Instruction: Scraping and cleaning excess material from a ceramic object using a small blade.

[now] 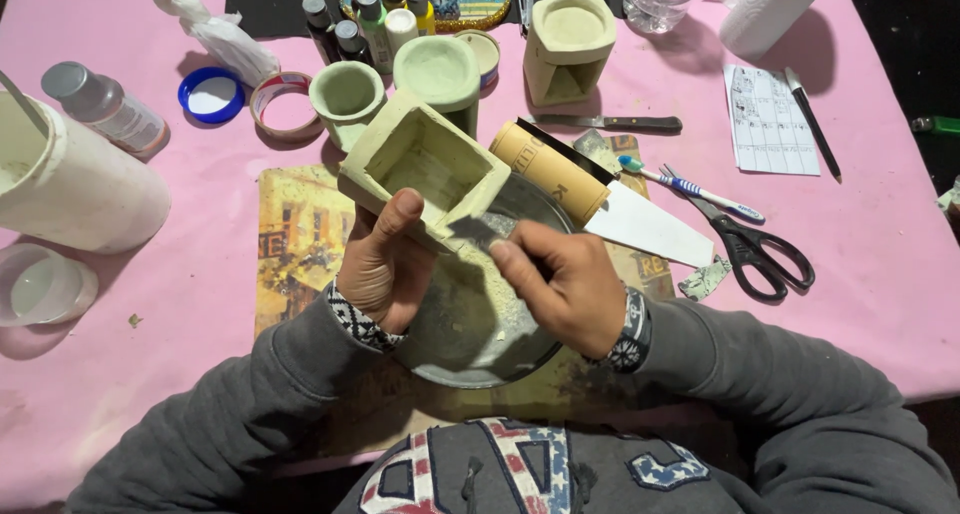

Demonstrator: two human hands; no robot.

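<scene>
Centrally in the head view, the left hand (378,264) grips a square pale-green clay pot (425,169), tilted over a round metal tray (480,349). Just right, the right hand (560,284) pinches a grey sandpaper scrap (478,234) against the pot's lower corner; scissors (755,246) lie at right.

grey sleeves (250,404), black-and-white patterned cuffs (355,319).

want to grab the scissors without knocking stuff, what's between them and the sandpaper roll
In the head view, a toothbrush lies between the scissors and the sandpaper roll, beside the roll's unrolled white sheet.
</scene>
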